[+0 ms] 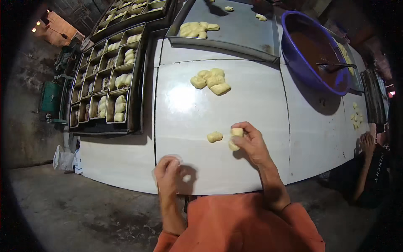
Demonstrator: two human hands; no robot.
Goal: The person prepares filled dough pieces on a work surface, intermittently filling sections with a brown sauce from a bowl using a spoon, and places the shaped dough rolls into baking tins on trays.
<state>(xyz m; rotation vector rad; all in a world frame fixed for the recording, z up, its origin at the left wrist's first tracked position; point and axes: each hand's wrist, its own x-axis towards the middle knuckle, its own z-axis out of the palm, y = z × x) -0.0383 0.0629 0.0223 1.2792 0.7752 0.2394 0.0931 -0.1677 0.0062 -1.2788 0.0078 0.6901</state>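
My right hand [253,145] grips pale yellow dough [237,132] between thumb and fingers, just over the white tabletop. More dough shows under the thumb; whether it is the same piece I cannot tell. A small dough lump [215,137] lies on the table just left of that hand. Near the table's front edge, my left hand [168,170] is raised with its fingers curled to the thumb, and no dough shows in it. Farther back on the table sits a cluster of dough pieces [204,77].
At left stands a divided metal baking tray [138,80] with dough in several compartments; another is behind it. A large metal tray [247,35] holds dough at the back. The purple basin [289,54] contains brown filling and a utensil. Another person's hand [367,143] rests at the right edge.
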